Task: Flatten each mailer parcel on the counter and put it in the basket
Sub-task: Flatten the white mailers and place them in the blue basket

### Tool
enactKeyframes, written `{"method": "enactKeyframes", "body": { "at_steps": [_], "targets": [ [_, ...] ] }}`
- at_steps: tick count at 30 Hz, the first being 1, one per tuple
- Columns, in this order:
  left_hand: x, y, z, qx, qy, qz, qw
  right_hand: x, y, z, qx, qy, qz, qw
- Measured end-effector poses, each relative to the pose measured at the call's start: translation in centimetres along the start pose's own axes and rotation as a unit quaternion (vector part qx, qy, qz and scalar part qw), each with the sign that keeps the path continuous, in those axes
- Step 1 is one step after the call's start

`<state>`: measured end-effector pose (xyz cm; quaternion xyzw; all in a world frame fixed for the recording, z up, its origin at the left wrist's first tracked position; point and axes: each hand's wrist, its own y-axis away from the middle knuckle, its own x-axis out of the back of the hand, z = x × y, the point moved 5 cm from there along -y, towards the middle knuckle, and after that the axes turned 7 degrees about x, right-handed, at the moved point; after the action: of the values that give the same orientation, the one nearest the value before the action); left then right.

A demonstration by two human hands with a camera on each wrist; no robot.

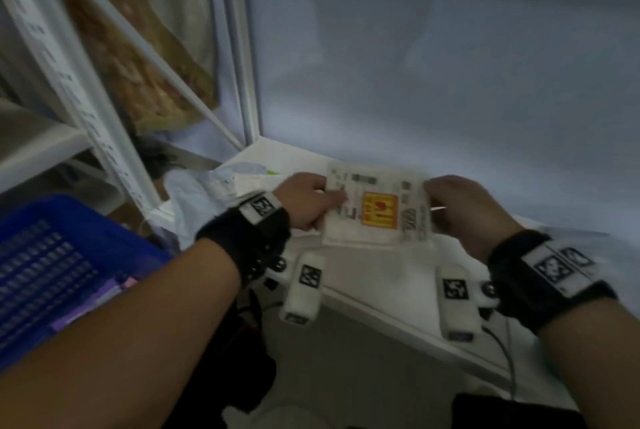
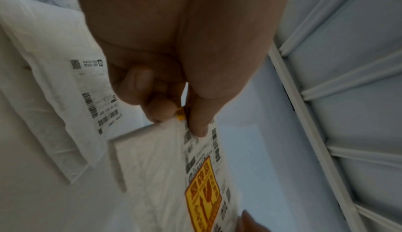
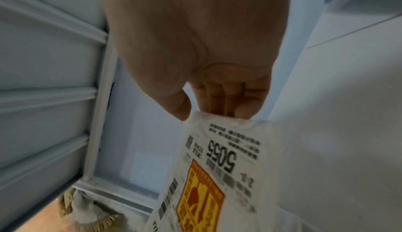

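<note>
Both bare forearms, each with a black wrist strap, reach forward side by side, the left hand (image 1: 306, 198) pinching with thumb over curled fingers (image 2: 161, 109), and the right hand (image 1: 460, 210), near it on the right, gripping with thumb opposite its bunched fingers (image 3: 228, 101).

Two hands are counted: one left hand (image 1: 306, 200) and one right hand (image 1: 464, 210). One white mailer parcel (image 1: 377, 209) with one yellow sticker (image 1: 380, 211) is held between them. A second labelled mailer (image 2: 71, 87) is seen on the counter (image 1: 381, 276). One blue basket (image 1: 52, 255) is present.
</note>
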<state>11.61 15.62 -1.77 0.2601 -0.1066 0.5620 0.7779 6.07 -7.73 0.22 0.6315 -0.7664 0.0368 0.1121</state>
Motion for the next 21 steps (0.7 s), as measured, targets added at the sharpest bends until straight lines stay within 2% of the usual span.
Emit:
{"method": "enactKeyframes", "body": {
  "at_steps": [3, 11, 21],
  "targets": [
    [0.2, -0.8, -0.3, 0.011, 0.054, -0.005, 0.998, -0.8, 0.1, 0.5, -0.024, 0.012, -0.036, 0.999],
    [-0.2, -0.4, 0.7, 0.020, 0.141, -0.029, 0.989, -0.3, -0.6, -0.7, 0.002, 0.016, 0.007, 1.000],
    [0.8, 1.0, 2.0, 0.019, 0.168, 0.021, 0.985, -1.3, -1.1, -1.8, 0.012, -0.036, -0.005, 0.999]
  ]
}}
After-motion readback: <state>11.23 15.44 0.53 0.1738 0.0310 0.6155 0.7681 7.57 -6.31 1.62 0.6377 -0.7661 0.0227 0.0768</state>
